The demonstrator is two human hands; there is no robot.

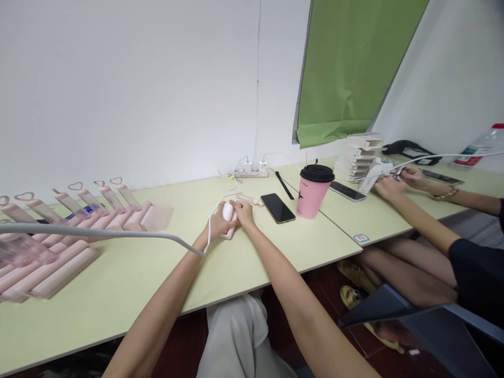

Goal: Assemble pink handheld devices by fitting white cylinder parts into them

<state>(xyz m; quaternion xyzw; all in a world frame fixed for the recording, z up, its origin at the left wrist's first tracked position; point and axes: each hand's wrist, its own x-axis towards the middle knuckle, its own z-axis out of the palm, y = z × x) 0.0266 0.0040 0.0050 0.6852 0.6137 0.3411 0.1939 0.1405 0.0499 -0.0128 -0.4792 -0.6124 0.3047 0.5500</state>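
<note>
My left hand (219,224) is closed around a small pink-and-white device (228,211) on the table, its white rounded top showing between the fingers. My right hand (244,214) closes on the same device from the right, fingers over its far end. Its pink lower part is partly hidden by both hands, and I cannot tell its exact kind. Just beyond my right hand lies a clear tube with a pink end (249,199). A white cable (209,231) crosses close to my left wrist.
Rows of pink devices with clear heart-looped tubes (106,212) lie left. To the right are a phone (277,208), a black strip (284,185) and a pink cup (313,194). A power strip (252,173) sits by the wall. Another person's hands (394,186) hold a white box.
</note>
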